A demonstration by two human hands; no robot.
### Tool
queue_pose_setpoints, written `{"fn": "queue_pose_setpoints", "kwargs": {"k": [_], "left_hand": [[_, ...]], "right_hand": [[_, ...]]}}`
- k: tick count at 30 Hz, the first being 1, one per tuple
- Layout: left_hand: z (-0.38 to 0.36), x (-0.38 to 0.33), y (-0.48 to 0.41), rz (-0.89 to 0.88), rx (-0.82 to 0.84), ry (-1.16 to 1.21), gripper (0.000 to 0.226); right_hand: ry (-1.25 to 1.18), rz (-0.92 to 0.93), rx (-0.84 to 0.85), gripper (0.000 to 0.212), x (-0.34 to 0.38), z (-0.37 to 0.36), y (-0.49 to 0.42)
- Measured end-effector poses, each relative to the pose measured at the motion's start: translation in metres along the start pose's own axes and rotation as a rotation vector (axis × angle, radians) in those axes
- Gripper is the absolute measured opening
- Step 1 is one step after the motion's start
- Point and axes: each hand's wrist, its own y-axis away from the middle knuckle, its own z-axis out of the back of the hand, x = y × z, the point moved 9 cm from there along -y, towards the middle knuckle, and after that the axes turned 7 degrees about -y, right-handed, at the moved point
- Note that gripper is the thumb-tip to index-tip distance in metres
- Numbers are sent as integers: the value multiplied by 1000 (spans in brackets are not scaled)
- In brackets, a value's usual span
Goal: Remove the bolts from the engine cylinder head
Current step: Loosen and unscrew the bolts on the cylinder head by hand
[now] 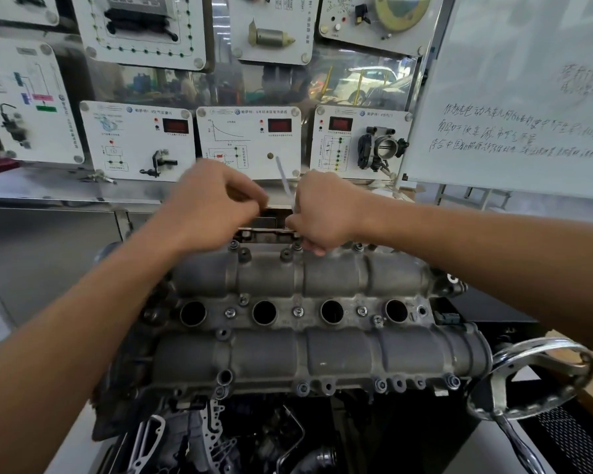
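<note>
Forearms (83, 319) cross cyl. head (322, 278); R hand (319, 217) grips tool (285, 179) (blurred) above bolt (298, 246).

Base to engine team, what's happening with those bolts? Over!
Right hand grips thin tool at cylinder head far edge. Left hand curled beside it, grip unclear. Middle-row bolts in place. Nothing blocking.

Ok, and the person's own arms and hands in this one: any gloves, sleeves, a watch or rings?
No gloves on the left hand or the right hand. The left forearm and right forearm are bare as far as the frame shows, with no sleeve or cuff in view. No watch, strap or bracelet shows at either wrist. No ring is visible, though the fingers are partly hidden and blurred.
</note>
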Motion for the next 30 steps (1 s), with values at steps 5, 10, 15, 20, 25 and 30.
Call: {"fn": "queue_pose_setpoints", "kwargs": {"k": [5,10,15,20,25,30], "left_hand": [[49,12,4,50,-214,66,21],[45,22,14,60,-146,-80,11],[27,16,18,60,79,-90,20],[26,-9,4,48,15,224,16],[-16,-52,-27,40,56,269,22],[-82,-99,-56,-27,238,102,44]], "right_hand": [[385,326,40,27,35,-3,7],[622,543,125,40,60,-16,19],[480,528,97,31,63,9,19],[-90,174,138,32,8,46,23],[-429,-193,8,30,-79,40,52],[-805,-433,-130,27,-118,17,71]]}}
